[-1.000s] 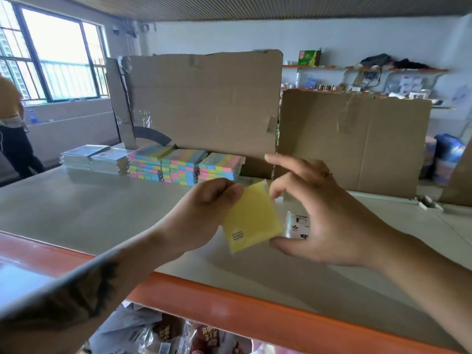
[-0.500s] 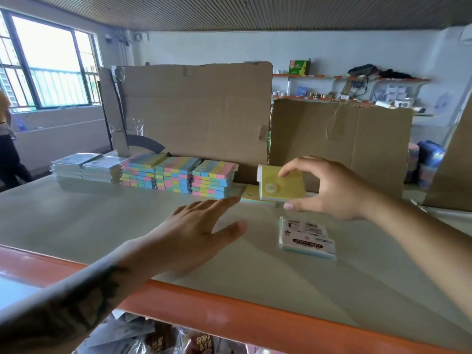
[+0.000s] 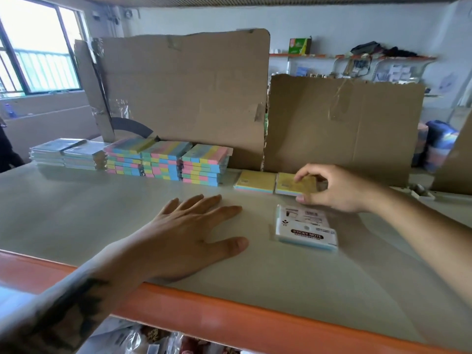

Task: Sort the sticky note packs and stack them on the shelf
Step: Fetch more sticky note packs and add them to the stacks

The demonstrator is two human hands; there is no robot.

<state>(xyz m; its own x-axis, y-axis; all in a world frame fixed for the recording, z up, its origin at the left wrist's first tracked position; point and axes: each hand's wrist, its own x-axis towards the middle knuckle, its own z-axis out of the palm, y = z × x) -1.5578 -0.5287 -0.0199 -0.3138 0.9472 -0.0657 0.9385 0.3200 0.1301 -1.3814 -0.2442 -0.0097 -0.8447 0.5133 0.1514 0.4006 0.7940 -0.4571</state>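
My right hand (image 3: 334, 186) pinches a yellow-topped sticky note pack (image 3: 288, 186) that lies on the grey shelf board (image 3: 76, 213), right beside a second yellow-topped pack (image 3: 255, 181). My left hand (image 3: 189, 233) rests flat and open on the board, fingers spread. A white-labelled "STICKY NOTE" pack (image 3: 305, 227) lies face up between my hands, nearer the front. Further left stand three stacks of striped multicolour packs (image 3: 166, 160) and two stacks of pale blue-white packs (image 3: 66, 154).
Two cardboard sheets (image 3: 184, 90) stand upright along the back of the shelf. The shelf's orange front rail (image 3: 242, 320) runs across the bottom. Wrapped goods (image 3: 153, 341) show on the level below. A window is at far left.
My right hand carried the yellow pack from in front of me down onto the shelf beside the other yellow pack. My left hand let go and settled flat on the board.
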